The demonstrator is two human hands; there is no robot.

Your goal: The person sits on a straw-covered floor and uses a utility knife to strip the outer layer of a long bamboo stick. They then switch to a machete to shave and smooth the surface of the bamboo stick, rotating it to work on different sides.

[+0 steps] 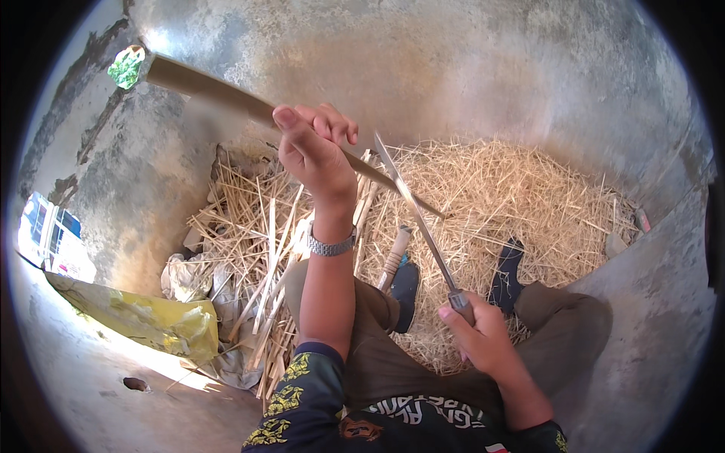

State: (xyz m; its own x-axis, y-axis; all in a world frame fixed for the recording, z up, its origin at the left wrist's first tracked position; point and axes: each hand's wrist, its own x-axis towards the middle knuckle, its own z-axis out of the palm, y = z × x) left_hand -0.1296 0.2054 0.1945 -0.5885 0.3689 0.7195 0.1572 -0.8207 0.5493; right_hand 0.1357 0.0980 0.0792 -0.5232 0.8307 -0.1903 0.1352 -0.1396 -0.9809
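The left hand (317,155) is gripping a long slat (204,87), probably split bamboo, fingers curling round it partway along. The slat is lying aslant in the air, one end pointing toward 10 o'clock, the other toward 4 o'clock above the shavings (521,189). Between 4 and 5 o'clock, the right hand (487,336) is wrapping firmly round the handle of a long knife (433,249), its tip pointing toward 11 o'clock. The blade is crossing the slat in view; whether they are touching, I cannot tell.

By its look, the slat is likely being light for its length, stiff with a little spring, dry rather than slippery, and prone to splintering along its edges. The broad faces near the middle, away from the blade, are offering the best hold. The knife is probably being rigid and heavier, calling for a hold on the handle alone.

Counting: one slat and one knife are being held; one cord-wrapped handle (394,260) is lying beside the left of two dark-covered feet (406,297); one yellow sheet (177,325) is lying at 8 o'clock. The pale strips (264,245) at 9 o'clock are overlapping too much for counting.
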